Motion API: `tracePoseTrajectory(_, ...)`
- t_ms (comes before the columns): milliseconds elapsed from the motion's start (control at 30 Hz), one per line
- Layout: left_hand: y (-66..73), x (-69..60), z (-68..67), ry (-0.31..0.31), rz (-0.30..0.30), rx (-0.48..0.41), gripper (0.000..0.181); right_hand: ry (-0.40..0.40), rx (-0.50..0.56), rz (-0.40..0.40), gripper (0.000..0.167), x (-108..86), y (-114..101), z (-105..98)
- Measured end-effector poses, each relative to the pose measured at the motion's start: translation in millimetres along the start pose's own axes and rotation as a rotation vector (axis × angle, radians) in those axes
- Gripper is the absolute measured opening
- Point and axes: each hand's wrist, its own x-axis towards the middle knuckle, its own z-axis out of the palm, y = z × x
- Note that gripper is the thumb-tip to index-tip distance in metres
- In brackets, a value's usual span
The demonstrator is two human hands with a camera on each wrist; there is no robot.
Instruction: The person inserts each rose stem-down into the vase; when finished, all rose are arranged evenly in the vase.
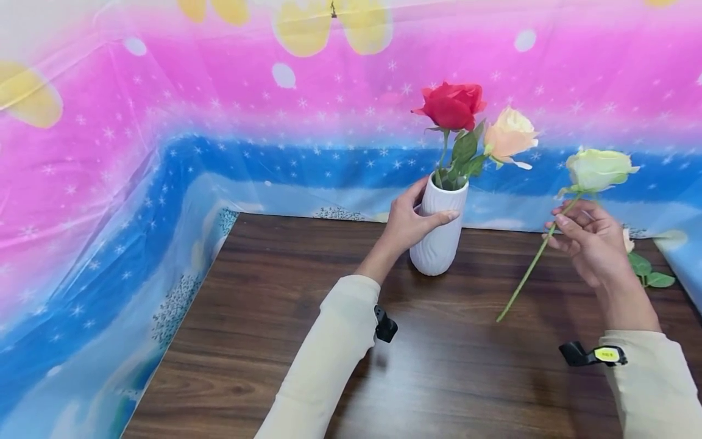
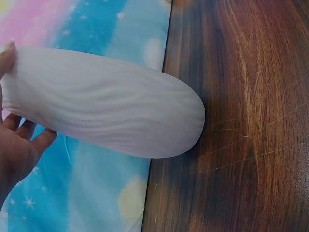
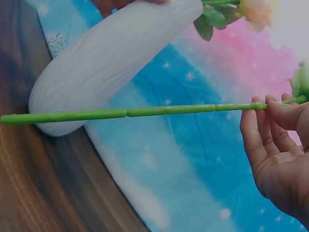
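In the head view, the right hand [image 1: 595,241] pinches the pale green rose [image 1: 600,169] between thumb and curled fingers, high on the stem [image 1: 523,280] just under the bloom. The rose is right of the white vase [image 1: 439,238] and well apart from it; its long axis slants, bloom far and right, bare lower end near and left of the pinching fingers. The relation that matters is this end against the vase's mouth: the mouth lies left and far of it, so the stem does not line up with the rim. The right hand is the nearer to the rose, while the left hand [image 1: 411,216] grips the vase's upper part, thumb across the near side. The vase holds a red rose [image 1: 452,107], standing fairly straight, and a peach rose [image 1: 510,135] leaning right over the rim, with leaves [image 1: 466,149] between. Beyond the right hand, more leaves [image 1: 652,274] lie on the table [image 1: 274,335], partly hidden. In the left wrist view, the left fingers curl about the ribbed vase; its mouth is out of sight. In the right wrist view, the stem runs long and straight from the pinch, crossing in front of the vase's base.
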Motion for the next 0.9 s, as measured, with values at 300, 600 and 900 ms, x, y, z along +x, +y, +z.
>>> tracePoseTrajectory(300,1.2,1.1,0.8,-0.003,0.016,0.004,0.081,0.033,0.064,-0.114,0.019,13.9,-15,24)
tracePoseTrajectory(600,0.5,0.7,0.9,-0.001,0.023,-0.001,0.082,0.002,0.104,-0.187,0.022,23.0,-25,41)
tracePoseTrajectory(900,1.3,0.0,0.0,-0.005,0.016,0.004,0.081,0.018,0.192,-0.227,0.022,30.5,-33,52)
